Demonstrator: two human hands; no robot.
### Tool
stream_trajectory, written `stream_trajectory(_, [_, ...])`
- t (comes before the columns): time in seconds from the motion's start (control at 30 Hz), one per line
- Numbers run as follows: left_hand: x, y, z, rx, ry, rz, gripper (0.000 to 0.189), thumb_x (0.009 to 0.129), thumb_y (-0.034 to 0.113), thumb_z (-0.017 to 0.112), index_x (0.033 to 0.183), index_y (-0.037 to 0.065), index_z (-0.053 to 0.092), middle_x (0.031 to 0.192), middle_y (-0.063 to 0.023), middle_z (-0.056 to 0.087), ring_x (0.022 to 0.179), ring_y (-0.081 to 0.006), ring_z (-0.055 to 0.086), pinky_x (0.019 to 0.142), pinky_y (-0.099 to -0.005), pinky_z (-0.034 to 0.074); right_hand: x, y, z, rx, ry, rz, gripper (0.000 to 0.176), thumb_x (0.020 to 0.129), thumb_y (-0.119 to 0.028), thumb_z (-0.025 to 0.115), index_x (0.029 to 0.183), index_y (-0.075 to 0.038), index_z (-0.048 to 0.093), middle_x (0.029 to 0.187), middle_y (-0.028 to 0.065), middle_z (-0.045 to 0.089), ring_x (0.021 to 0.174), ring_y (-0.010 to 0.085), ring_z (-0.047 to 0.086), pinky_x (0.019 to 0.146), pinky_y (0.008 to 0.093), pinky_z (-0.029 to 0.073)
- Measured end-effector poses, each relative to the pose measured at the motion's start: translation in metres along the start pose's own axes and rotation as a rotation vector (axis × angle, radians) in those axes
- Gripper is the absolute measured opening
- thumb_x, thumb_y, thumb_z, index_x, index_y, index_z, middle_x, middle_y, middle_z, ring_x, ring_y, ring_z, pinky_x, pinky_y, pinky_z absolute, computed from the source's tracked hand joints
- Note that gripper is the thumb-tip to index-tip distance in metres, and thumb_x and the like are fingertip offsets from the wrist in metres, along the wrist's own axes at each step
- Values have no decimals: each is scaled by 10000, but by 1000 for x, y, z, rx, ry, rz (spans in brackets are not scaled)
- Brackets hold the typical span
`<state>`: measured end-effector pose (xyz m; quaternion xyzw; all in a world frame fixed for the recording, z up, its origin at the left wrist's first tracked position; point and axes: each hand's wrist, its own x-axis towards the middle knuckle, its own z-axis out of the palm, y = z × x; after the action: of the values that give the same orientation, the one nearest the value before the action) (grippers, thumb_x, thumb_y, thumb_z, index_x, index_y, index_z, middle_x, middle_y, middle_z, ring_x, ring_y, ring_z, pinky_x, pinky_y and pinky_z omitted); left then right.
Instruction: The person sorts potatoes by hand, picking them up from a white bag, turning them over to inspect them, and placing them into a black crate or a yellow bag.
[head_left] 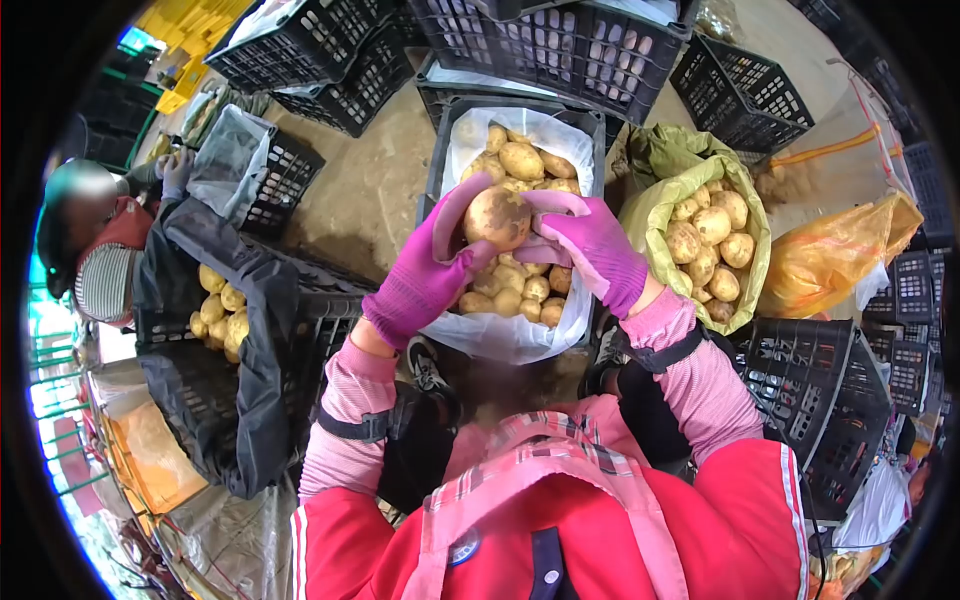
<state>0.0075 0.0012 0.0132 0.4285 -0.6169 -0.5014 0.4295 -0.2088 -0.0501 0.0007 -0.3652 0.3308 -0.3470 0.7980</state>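
Observation:
I hold one large yellow-brown potato (497, 218) between both hands, which wear magenta gloves. My left hand (425, 268) cups it from the left with the thumb up along its side. My right hand (592, 248) grips it from the right, fingers over its top. The potato hangs above a black crate lined with a clear plastic bag (455, 130) and filled with several potatoes (520, 160).
A yellow-green mesh sack (650, 215) of potatoes stands open to the right, an orange sack (830, 260) beyond it. Black crates (560, 45) are stacked behind and at the right (830, 400). At left a crate (165, 385) holds potatoes beside another person (100, 230).

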Motion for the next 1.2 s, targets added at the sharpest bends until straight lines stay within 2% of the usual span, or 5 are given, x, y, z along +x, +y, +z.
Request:
stream_trajectory(0.23, [1, -6, -2, 8, 7, -12, 616, 929, 92, 645, 1484, 42, 383, 1412, -80, 472, 1270, -169, 487, 1051, -309, 434, 2, 1, -2, 100, -12, 59, 454, 935, -132, 653, 1315, 79, 522, 1233, 180, 582, 1110, 244, 623, 945, 372, 577])
stream_trajectory(0.33, [2, 5, 4, -51, 87, -111, 638, 859, 6, 658, 1452, 56, 430, 1373, -112, 514, 1288, -202, 492, 1072, -329, 408, 3, 3, -1, 114, -31, 72, 521, 926, -173, 682, 1350, 65, 498, 1252, 164, 575, 1112, 228, 622, 953, 358, 561])
stream_trajectory(0.5, [4, -3, 13, 379, 106, 101, 655, 824, -2, 674, 1437, 65, 454, 1372, -158, 523, 1301, -301, 503, 1074, -373, 420, 2, 4, 8, 8, 14, 91, 611, 919, -233, 703, 1400, 52, 457, 1265, 157, 572, 1132, 214, 614, 952, 336, 543])
stream_trajectory(0.8, [4, -2, 21, 605, 96, 163, 678, 794, 10, 682, 1432, 68, 460, 1371, -188, 520, 1295, -377, 491, 1065, -419, 431, 0, 7, 3, -395, 5, 27, 501, 985, -138, 559, 1428, 56, 429, 1186, 158, 609, 1009, 221, 673, 911, 332, 562])
stream_trajectory(1.2, [2, -4, 23, 649, 108, 206, 695, 787, -18, 664, 1442, 78, 452, 1389, -190, 505, 1277, -381, 507, 1041, -410, 447, 6, 12, -4, 150, -71, 118, 497, 961, -179, 599, 1391, 31, 463, 1167, 150, 601, 997, 263, 678, 902, 374, 581])
